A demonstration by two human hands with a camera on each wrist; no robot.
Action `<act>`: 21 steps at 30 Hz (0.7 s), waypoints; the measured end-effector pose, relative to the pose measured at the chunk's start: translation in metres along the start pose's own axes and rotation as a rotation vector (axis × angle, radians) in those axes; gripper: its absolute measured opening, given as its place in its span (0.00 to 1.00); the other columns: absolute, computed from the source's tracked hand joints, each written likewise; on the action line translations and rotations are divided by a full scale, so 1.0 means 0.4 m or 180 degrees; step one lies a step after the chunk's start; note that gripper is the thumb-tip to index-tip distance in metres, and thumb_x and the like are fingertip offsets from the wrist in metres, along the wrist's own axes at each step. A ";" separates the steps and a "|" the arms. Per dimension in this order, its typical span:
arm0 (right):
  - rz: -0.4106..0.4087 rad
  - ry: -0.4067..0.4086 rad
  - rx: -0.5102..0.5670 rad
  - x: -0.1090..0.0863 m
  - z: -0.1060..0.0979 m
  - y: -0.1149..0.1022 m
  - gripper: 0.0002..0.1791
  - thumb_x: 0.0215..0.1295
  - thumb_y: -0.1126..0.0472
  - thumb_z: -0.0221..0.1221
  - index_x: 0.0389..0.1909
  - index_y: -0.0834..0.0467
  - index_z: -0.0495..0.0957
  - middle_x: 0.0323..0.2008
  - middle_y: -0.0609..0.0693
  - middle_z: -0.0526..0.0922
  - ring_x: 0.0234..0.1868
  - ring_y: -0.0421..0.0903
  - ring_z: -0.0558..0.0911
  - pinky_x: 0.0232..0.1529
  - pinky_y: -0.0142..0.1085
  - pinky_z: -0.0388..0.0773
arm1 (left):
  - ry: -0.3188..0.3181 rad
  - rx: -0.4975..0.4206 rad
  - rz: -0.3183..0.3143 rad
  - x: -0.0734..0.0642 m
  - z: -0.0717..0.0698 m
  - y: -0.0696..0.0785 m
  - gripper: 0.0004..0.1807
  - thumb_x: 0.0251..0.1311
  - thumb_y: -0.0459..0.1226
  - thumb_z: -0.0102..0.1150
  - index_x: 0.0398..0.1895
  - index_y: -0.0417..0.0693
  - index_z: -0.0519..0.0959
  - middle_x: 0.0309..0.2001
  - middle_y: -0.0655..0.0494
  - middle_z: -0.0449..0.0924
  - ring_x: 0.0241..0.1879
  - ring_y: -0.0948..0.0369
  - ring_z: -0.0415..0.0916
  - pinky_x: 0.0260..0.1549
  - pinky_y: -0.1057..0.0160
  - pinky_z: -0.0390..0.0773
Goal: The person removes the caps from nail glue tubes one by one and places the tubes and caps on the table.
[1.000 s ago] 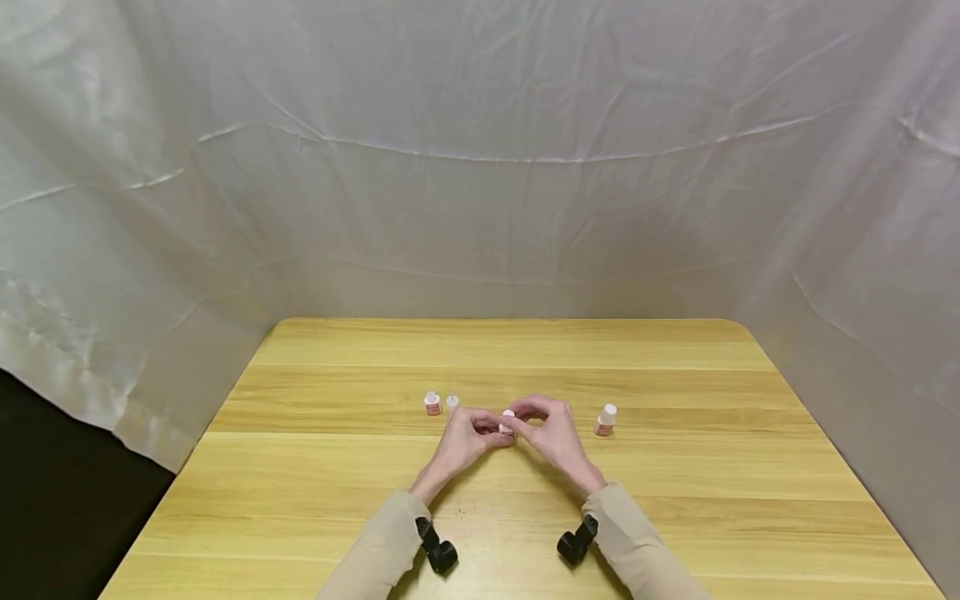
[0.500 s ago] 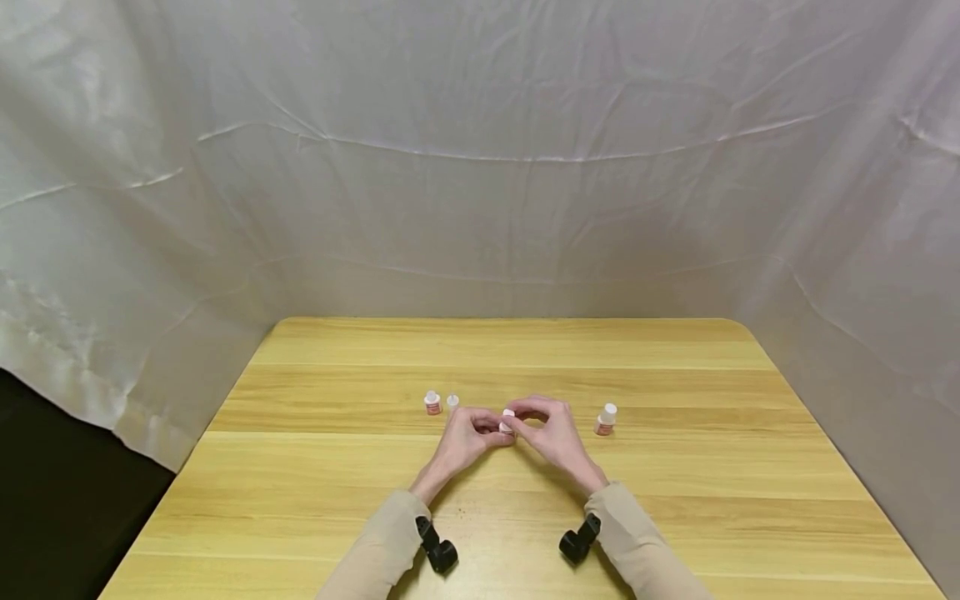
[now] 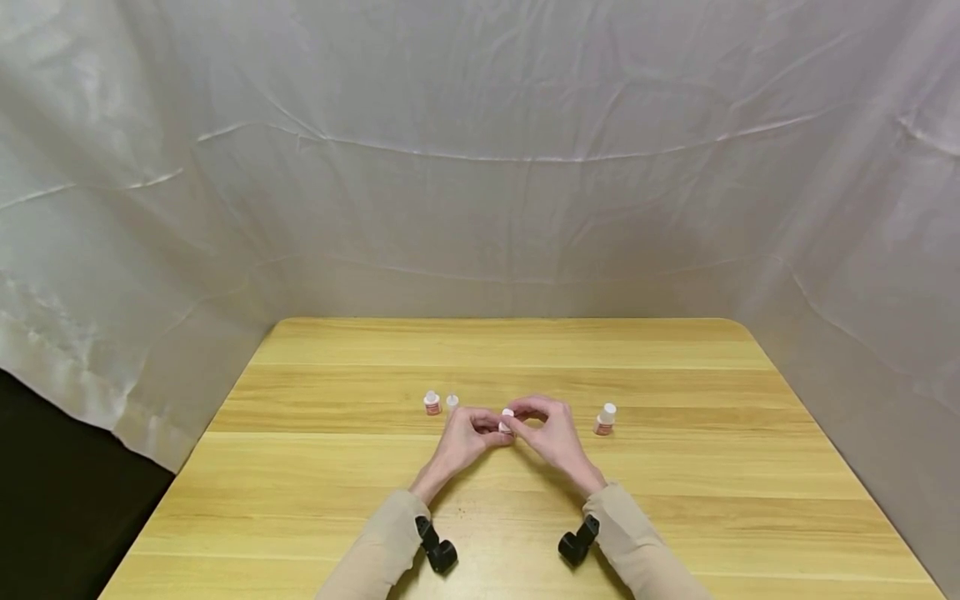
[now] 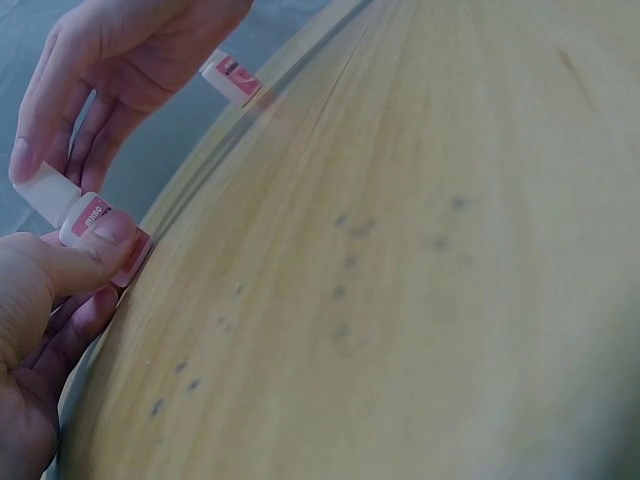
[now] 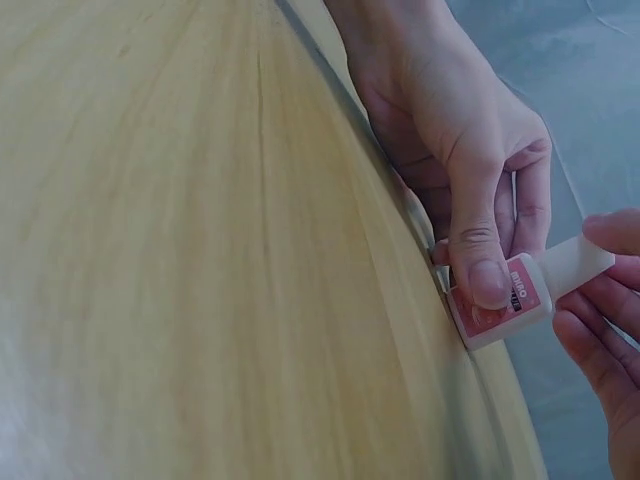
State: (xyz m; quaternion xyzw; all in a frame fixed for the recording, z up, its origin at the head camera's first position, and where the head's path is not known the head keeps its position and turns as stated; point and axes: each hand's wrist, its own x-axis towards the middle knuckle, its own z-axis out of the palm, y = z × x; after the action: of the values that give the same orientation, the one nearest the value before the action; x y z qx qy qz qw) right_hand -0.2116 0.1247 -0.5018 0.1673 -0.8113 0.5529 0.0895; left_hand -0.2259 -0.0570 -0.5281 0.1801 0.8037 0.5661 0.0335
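Near the middle of the wooden table, both hands meet at a small white bottle (image 4: 96, 222) with a pink-red label and a tall white cap (image 5: 575, 264). The left hand (image 3: 467, 439) grips the labelled body, its thumb lying across the label. On the cap are the thumb and fingers of the right hand (image 3: 553, 433), which pinch it from above. The bottle's base appears to rest on the tabletop. Just beyond the left hand stands a small whitish piece (image 3: 452, 401), its lower part hidden by that hand.
A similar red-labelled bottle (image 3: 432, 403) stands left of the whitish piece, with a short, narrow top. Another bottle (image 3: 604, 420), with a tall white cap, stands to the right of the right hand. Pale curtains (image 3: 510, 208) surround the wooden table (image 3: 360, 350) at the back and sides.
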 end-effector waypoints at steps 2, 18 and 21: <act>-0.0022 -0.0061 0.0038 0.000 -0.002 0.001 0.09 0.60 0.66 0.69 0.42 0.62 0.86 0.39 0.56 0.89 0.41 0.50 0.87 0.48 0.46 0.87 | -0.0005 0.0020 -0.0001 0.000 0.000 0.000 0.13 0.51 0.33 0.76 0.41 0.40 0.88 0.37 0.45 0.90 0.34 0.62 0.88 0.36 0.71 0.85; 0.0241 0.0002 -0.0008 -0.010 -0.016 -0.089 0.12 0.58 0.70 0.70 0.42 0.70 0.83 0.37 0.63 0.88 0.39 0.53 0.87 0.49 0.53 0.85 | 0.0011 0.0018 0.0049 -0.001 0.002 0.000 0.13 0.51 0.32 0.75 0.41 0.40 0.88 0.37 0.45 0.90 0.34 0.61 0.88 0.36 0.71 0.85; 0.0189 0.0024 -0.0022 -0.012 -0.019 -0.099 0.10 0.58 0.69 0.70 0.40 0.68 0.83 0.37 0.62 0.89 0.38 0.52 0.87 0.47 0.52 0.86 | 0.0012 0.0007 0.0042 -0.001 0.003 -0.001 0.13 0.51 0.32 0.75 0.41 0.39 0.88 0.37 0.44 0.90 0.34 0.59 0.89 0.36 0.71 0.86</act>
State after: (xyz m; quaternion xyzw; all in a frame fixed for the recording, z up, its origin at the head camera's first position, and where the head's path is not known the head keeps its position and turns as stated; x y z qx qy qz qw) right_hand -0.1927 0.1193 -0.4664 0.1408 -0.8175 0.5532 0.0767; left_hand -0.2253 -0.0563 -0.5291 0.1844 0.8032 0.5658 0.0281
